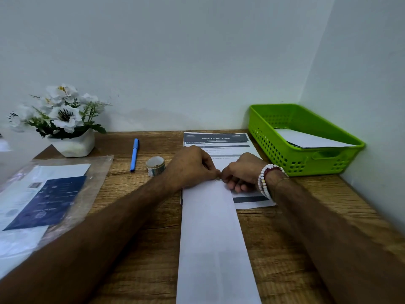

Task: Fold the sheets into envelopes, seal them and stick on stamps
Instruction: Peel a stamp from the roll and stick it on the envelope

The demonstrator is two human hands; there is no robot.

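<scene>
pinching at the far end of the folded sheet point(210, 227), your left hand point(192, 165) and right hand point(241, 172) meet, fingers curled. something small, perhaps metal, glints between the fingertips. the sheet runs from them toward you across the table point(140, 220).

One strip point(210, 227) is lying at six o'clock, one printed sheet point(219, 139) at twelve, one pen point(134, 155), one roll point(155, 166) and one flowerpot point(74, 144) at ten, one basket point(285, 155) at two, one bag point(96, 172) at eight.

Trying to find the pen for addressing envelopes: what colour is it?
Blue; the pen shows clearly in the head view, lying on the wooden table.
</scene>
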